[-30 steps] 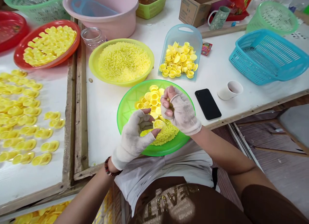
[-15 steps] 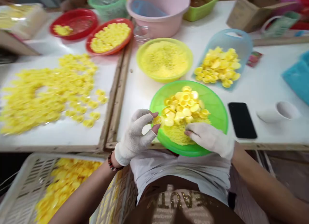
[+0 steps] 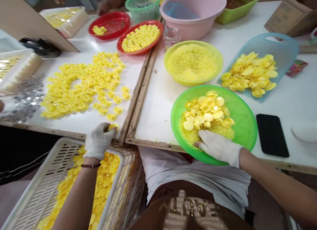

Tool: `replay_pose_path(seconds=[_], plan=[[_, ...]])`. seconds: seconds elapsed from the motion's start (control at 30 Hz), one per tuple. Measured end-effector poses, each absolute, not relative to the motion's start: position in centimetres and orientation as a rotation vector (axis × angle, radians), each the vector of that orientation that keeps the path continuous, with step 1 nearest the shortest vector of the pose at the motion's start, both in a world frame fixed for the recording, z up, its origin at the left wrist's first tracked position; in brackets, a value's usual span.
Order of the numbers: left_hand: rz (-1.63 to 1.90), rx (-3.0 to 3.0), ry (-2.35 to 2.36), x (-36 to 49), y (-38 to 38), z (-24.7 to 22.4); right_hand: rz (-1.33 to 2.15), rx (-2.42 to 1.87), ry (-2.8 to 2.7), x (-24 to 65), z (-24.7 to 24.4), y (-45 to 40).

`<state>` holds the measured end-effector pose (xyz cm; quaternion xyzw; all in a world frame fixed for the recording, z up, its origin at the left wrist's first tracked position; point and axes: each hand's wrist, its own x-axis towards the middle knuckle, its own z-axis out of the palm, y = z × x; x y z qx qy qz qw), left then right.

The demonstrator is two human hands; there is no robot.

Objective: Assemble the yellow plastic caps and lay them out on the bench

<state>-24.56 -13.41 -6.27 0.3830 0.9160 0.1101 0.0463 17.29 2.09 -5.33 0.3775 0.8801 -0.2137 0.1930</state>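
My left hand [image 3: 99, 140], in a white glove with bare fingertips, pinches a small yellow cup [image 3: 113, 127] at the front edge of the left table. Near it lie many yellow cups [image 3: 71, 94] spread on the white surface. My right hand [image 3: 218, 146], gloved the same way, rests in the green plate [image 3: 242, 124], its fingertips in yellow granules [image 3: 188, 135]. What those fingers hold, if anything, is hidden. A pile of yellow cups [image 3: 208, 107] sits on the plate just beyond them.
Behind the plate stand a yellow bowl of granules [image 3: 194, 61] and a blue tray [image 3: 284, 48] with cups. A black phone [image 3: 272, 134] lies at right. Below left is a white crate [image 3: 54, 164]. Another person's hand [image 3: 104, 7] is at the far side.
My left hand has moved left from beside the green plate to the left table, carrying a yellow cup. My right hand stays in the plate. The view has shifted left.
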Motion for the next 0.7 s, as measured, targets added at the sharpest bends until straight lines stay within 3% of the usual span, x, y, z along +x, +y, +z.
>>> replay_pose_path(seconds=[0.07,0.17,0.27,0.37,0.43,0.57,0.63,0.7], plan=[[0.385,1.257,2.895,-23.7,-12.8,-6.3,-0.757,1.093,2.44,17.4,-5.2,2.6],[0.742,1.635,2.863,-20.5,-10.8,-5.0,-1.141,1.184,2.462,17.9,-4.8,3.5],[0.972,2.047,2.372,-15.0,-7.9,-3.1,-1.91,1.394,2.218,18.6,-4.0,4.3],[0.776,2.379,1.876,-8.9,-4.5,-1.6,-2.808,1.425,1.534,19.2,-3.4,5.0],[0.44,2.562,1.69,-5.4,-2.2,-1.1,-3.164,1.334,1.163,19.5,-3.3,5.5],[-0.154,2.6,1.538,-1.8,1.5,-1.0,-3.388,1.25,0.844,19.9,-3.5,6.1],[-0.191,2.505,1.539,-1.5,2.4,-1.2,-3.417,1.239,0.829,20.0,-3.7,6.1],[0.003,2.391,1.546,-2.1,2.6,-1.5,-3.442,1.25,0.884,19.9,-3.7,6.0]])
